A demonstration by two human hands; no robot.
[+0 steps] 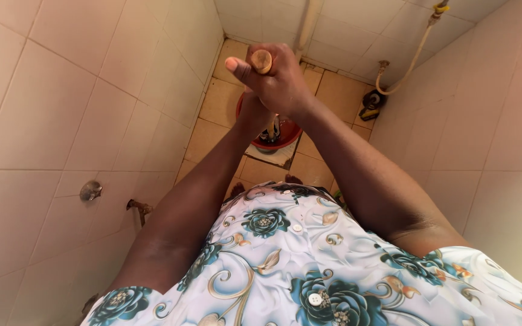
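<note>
Nearest the camera is the person's flowered shirt (285, 259), with both bare arms reaching forward and down from it. The right hand (276, 75) is closed in a fist round the top of a wooden stick (261, 60), whose round end pokes out just above the knuckles, thumb pointing left. Below and just behind it the left hand (254, 115) appears to grip the same stick lower down, though its fingers are mostly hidden by the right wrist. Under both hands, farther off on the tiled floor (225, 102), stands a red bucket (288, 134); the stick runs straight down into it, and something dark sits at its bottom. Judging by this two-handed upright grip, the work in hand is pressing or stirring inside the bucket, which calls for keeping the stick vertical and the bucket from tipping. Beyond the right hand, a hose (403, 69) hangs by the far wall, its dark end on the floor
</note>
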